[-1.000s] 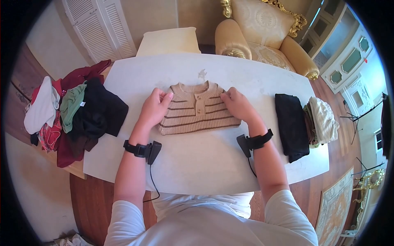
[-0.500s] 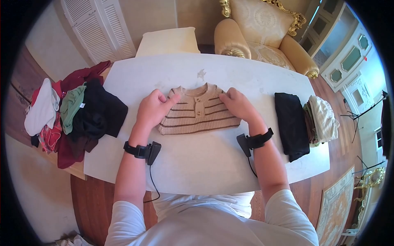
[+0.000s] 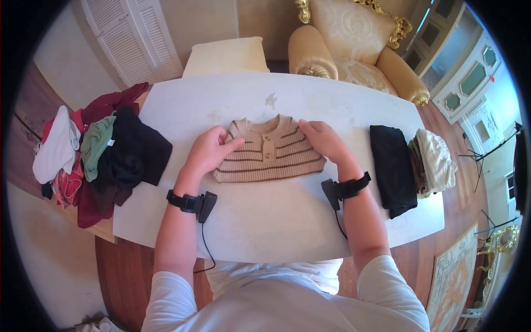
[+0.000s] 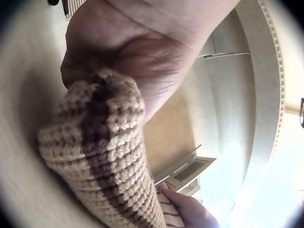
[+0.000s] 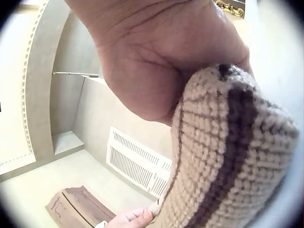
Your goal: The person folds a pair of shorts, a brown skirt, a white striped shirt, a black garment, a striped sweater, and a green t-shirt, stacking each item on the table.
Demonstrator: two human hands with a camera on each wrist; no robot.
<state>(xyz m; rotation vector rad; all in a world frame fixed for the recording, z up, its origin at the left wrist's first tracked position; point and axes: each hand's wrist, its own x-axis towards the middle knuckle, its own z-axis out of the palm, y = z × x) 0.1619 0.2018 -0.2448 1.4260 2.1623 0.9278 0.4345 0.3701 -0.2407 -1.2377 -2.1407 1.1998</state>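
A beige knitted sweater point(image 3: 271, 160) with brown stripes, folded into a compact bundle, lies on the white table with its collar toward the far side. Two buttons show on its front placket. At its left side my left hand point(image 3: 209, 148) grips the edge, the thumb lying on top. My right hand point(image 3: 326, 141) holds the opposite upper corner, thumb also over the knit. In the left wrist view the striped edge point(image 4: 102, 137) runs up into the palm, the fingertips hidden. A similar edge point(image 5: 232, 142) sits against the palm in the right wrist view.
Left on the table point(image 3: 265, 221) is a loose heap of clothes, including a black garment point(image 3: 138, 146), a green one point(image 3: 98, 141) and a white one point(image 3: 57, 138). To the right lie a folded black garment point(image 3: 392, 171) and a stack of lighter clothes point(image 3: 434, 163). An armchair point(image 3: 354, 50) stands behind.
My left thumb has slid down and inward over the sweater's left side. The right hand's fingers have straightened somewhat at the upper corner. The collar area has shifted slightly; the sweater stays in place.
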